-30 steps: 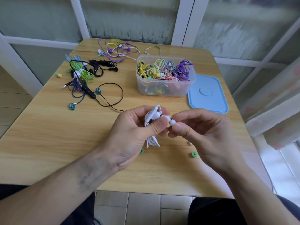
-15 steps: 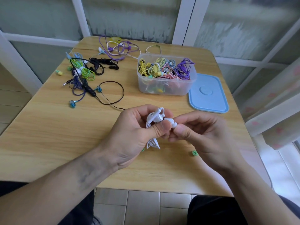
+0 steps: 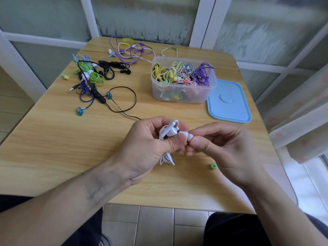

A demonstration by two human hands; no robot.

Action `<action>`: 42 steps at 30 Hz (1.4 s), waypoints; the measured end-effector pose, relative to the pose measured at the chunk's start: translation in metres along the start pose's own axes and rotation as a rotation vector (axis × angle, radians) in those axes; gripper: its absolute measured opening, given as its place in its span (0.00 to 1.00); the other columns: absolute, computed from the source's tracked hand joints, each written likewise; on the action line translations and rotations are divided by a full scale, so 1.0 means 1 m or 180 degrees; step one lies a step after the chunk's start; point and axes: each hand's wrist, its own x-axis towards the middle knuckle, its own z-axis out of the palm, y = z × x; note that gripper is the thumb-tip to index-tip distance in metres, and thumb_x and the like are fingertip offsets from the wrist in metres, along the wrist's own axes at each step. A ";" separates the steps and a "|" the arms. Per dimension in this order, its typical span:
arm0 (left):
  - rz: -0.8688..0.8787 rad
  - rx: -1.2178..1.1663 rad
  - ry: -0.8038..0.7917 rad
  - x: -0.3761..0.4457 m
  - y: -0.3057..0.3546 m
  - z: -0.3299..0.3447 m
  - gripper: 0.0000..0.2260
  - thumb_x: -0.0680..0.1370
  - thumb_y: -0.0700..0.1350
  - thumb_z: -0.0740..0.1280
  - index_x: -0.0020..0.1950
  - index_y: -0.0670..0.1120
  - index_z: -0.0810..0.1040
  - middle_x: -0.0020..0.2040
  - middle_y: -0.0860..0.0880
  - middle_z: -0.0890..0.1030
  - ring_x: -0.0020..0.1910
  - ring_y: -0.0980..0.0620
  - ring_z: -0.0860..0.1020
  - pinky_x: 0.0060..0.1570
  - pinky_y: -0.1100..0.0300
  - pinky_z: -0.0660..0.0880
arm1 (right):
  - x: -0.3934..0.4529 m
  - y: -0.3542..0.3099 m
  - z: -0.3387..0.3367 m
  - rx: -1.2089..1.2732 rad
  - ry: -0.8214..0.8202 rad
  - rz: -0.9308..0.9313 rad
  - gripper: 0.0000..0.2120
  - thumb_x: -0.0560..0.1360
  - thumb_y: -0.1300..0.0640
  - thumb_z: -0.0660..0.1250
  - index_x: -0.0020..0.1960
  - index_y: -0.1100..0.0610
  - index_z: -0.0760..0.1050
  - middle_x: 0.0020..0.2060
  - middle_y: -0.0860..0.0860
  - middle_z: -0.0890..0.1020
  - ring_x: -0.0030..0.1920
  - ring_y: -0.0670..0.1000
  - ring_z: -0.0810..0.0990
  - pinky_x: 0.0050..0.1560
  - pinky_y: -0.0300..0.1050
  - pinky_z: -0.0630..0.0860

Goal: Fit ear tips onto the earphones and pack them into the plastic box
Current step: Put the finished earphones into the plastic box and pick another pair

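Now the left hand [image 3: 150, 144] clamps the bundled white wired earphones [image 3: 168, 132] while the right hand [image 3: 223, 146] pinches the small white rubber ear tip [image 3: 190, 136]; best pushed on squarely.

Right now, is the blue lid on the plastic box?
No, the blue lid lies flat on the table beside the open plastic box.

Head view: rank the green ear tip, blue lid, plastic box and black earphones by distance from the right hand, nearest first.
From the right hand:
1. Green ear tip, on the table right beside the hand.
2. Blue lid, beyond the hand, slightly right.
3. Plastic box, farther back, left of the lid.
4. Black earphones, far left rear.
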 end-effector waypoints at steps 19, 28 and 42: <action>-0.0341 0.0195 -0.0082 0.002 0.000 0.000 0.09 0.62 0.36 0.72 0.39 0.37 0.76 0.31 0.49 0.81 0.28 0.52 0.76 0.31 0.63 0.75 | 0.000 0.000 -0.009 -0.0356 -0.0230 0.0000 0.04 0.69 0.64 0.74 0.43 0.60 0.84 0.38 0.56 0.86 0.35 0.55 0.85 0.40 0.44 0.81; 0.0268 0.0726 0.0148 0.001 0.006 -0.002 0.07 0.60 0.38 0.74 0.33 0.42 0.76 0.35 0.52 0.84 0.31 0.58 0.80 0.33 0.64 0.78 | -0.003 0.002 0.004 0.0641 0.0092 0.0828 0.06 0.64 0.59 0.75 0.40 0.60 0.84 0.32 0.58 0.83 0.32 0.52 0.82 0.36 0.39 0.78; -0.0079 0.0099 0.0307 0.002 0.004 -0.001 0.13 0.61 0.41 0.73 0.44 0.40 0.82 0.33 0.46 0.82 0.31 0.51 0.80 0.36 0.63 0.78 | -0.009 0.007 0.018 -0.1725 0.0905 -0.0890 0.06 0.74 0.59 0.74 0.48 0.49 0.84 0.42 0.41 0.86 0.42 0.45 0.86 0.43 0.54 0.80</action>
